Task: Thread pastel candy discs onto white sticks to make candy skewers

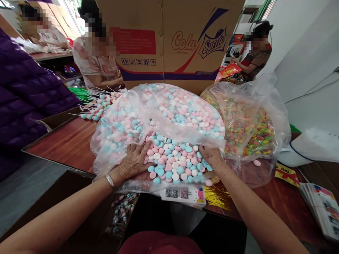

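Observation:
A large clear plastic bag (182, 106) full of pink, blue and white round candies (173, 162) lies open on the brown table (66, 141) in front of me. My left hand (134, 160) rests flat on the candies at the bag's left side, fingers spread, a bracelet on its wrist. My right hand (212, 157) reaches into the bag's mouth on the right, its fingers tucked under the plastic among the candies and mostly hidden.
A second clear bag (251, 130) of multicoloured candy lies to the right. A big cardboard box (169, 42) stands behind. Candy skewers (102, 104) lie at the back left. Gold ties (215, 197) and printed cards (321, 208) lie near the front edge. Three people sit beyond.

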`<action>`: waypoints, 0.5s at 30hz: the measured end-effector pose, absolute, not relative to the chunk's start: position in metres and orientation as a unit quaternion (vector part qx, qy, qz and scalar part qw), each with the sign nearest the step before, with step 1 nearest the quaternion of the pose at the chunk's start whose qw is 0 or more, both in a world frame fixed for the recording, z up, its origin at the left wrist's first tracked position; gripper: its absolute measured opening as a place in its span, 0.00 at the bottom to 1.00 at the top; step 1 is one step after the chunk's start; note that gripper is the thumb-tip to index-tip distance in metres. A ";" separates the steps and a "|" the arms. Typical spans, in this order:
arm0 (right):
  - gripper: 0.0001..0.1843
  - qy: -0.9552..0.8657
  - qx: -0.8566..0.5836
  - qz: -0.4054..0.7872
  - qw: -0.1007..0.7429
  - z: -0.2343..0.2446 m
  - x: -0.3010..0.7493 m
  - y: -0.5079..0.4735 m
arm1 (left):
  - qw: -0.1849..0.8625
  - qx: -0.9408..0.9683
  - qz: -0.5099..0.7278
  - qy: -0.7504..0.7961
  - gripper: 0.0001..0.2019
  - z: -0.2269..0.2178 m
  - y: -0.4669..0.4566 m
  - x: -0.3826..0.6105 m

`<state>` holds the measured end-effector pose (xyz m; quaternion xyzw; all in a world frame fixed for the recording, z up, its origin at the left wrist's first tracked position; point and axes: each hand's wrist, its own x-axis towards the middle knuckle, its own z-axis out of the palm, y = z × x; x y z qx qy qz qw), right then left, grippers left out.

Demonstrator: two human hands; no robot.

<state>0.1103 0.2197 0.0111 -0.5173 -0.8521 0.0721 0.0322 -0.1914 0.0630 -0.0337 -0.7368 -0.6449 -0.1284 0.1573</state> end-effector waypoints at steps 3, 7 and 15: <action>0.15 -0.848 -0.527 0.058 0.012 0.015 0.108 0.220 | 0.155 -0.734 -0.117 -0.651 0.42 -0.031 0.069 -0.191; 0.16 -0.838 -0.543 0.062 -0.010 0.027 0.103 0.223 | 0.142 -0.721 -0.094 -0.671 0.43 -0.027 0.073 -0.191; 0.19 -0.810 -0.584 0.053 -0.009 0.051 0.100 0.211 | 0.119 -0.710 -0.096 -0.687 0.45 -0.009 0.050 -0.179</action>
